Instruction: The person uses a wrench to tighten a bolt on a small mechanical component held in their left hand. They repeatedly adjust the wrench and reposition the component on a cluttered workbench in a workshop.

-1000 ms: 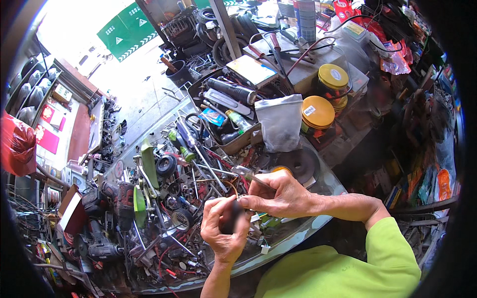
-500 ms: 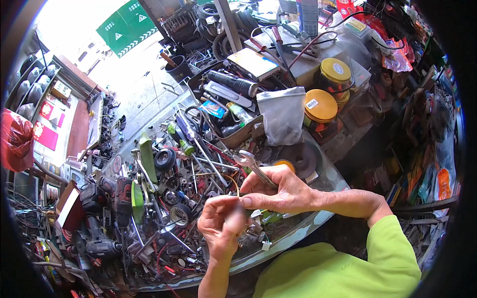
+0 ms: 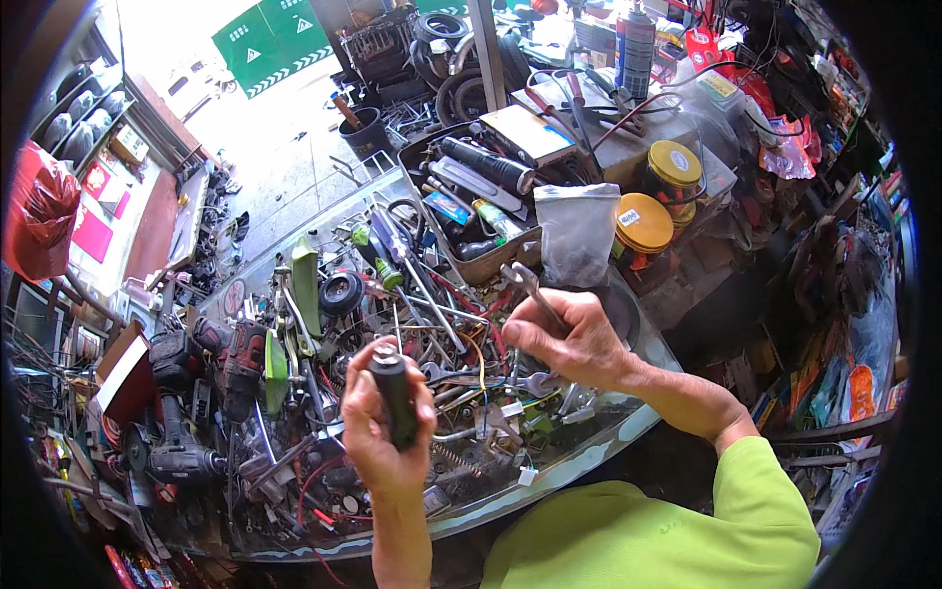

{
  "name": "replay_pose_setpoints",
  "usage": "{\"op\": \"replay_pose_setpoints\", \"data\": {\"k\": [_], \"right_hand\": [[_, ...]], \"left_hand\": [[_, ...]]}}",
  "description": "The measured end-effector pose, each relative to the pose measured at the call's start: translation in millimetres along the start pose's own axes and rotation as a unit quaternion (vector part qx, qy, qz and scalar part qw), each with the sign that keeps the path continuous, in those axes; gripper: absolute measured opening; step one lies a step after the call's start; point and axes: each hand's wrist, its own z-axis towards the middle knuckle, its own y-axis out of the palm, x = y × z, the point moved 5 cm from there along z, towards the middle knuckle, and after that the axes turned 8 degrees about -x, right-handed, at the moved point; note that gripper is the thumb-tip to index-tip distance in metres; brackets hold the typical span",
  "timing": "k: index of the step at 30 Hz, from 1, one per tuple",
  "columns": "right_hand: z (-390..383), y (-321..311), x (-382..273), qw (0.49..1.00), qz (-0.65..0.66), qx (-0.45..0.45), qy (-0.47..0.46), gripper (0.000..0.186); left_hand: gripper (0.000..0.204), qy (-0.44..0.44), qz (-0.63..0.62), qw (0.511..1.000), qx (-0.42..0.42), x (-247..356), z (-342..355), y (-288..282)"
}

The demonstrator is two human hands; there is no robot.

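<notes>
My left hand (image 3: 378, 456) is wrapped around a black cylinder with a small metal tip (image 3: 395, 401), held upright above the cluttered bench; I cannot tell exactly what kind of part it is. To its right, my right hand (image 3: 579, 344) grips an open-ended wrench (image 3: 527, 281), whose jaw points up and to the left. A gap separates the two hands. Beneath them lie loose metal parts, screws and wires, among them a yellow wire (image 3: 481, 358) and a coil spring (image 3: 456, 459).
A glass-topped bench (image 3: 589, 447) is heaped with tools. Cordless power tools (image 3: 186, 452) lie at left. Behind the right hand are a clear plastic bag (image 3: 577, 231), a tool-filled box (image 3: 500, 257) and yellow-lidded jars (image 3: 645, 222). A black bucket (image 3: 365, 135) stands farther back.
My hands have moved apart. The left went left and turned the black cylinder upright into view; the right moved slightly right, still holding the wrench. The view has shifted a little.
</notes>
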Motion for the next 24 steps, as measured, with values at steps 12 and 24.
{"op": "replay_pose_setpoints", "data": {"k": [12,24], "right_hand": [[16.0,-20.5,4.8,0.945,-0.303,0.1,-0.066,0.026],[9.9,-2.7,5.5,0.811,-0.563,0.106,-0.117,0.018]], "left_hand": [[0.029,0.12,0.19,0.974,0.04,36.0,-3.7,-35.9],[0.038,0.091,0.284,0.951,0.081,30.9,-11.8,-32.0]]}}
